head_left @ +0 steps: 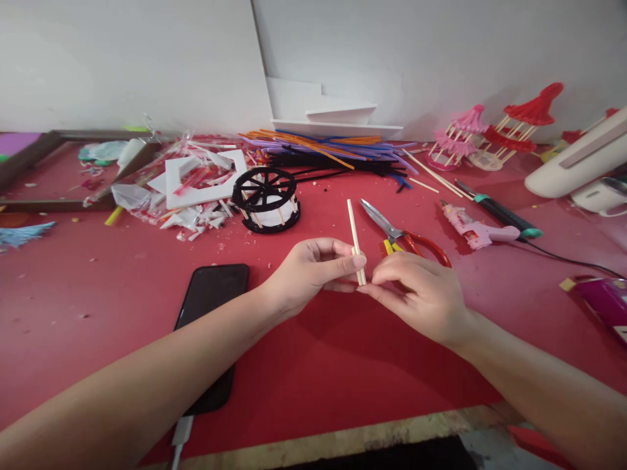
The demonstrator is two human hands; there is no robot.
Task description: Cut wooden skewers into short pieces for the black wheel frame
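Note:
My left hand [318,267] pinches thin wooden sticks [354,228] upright between thumb and fingers. One stick stands well above the shorter one beside it. My right hand [421,294] is closed just to the right, a fingertip at the lower ends of the sticks. Whether anything sits within its pinch is hidden. Behind that hand lie scissors with red handles [426,245] and a yellow-handled tool [390,247], partly covered. Farther back on the left stands a round black frame [267,189] with short wooden posts and a white core.
A black phone [215,294] lies beneath my left forearm, its cable plugged in. Fuzzy craft stems [318,151] are piled against the wall. White scraps [206,176] clutter the back left. At right are a pink glue gun [477,225], a soldering-iron-like tool [504,212] and small pagoda-like models [529,114].

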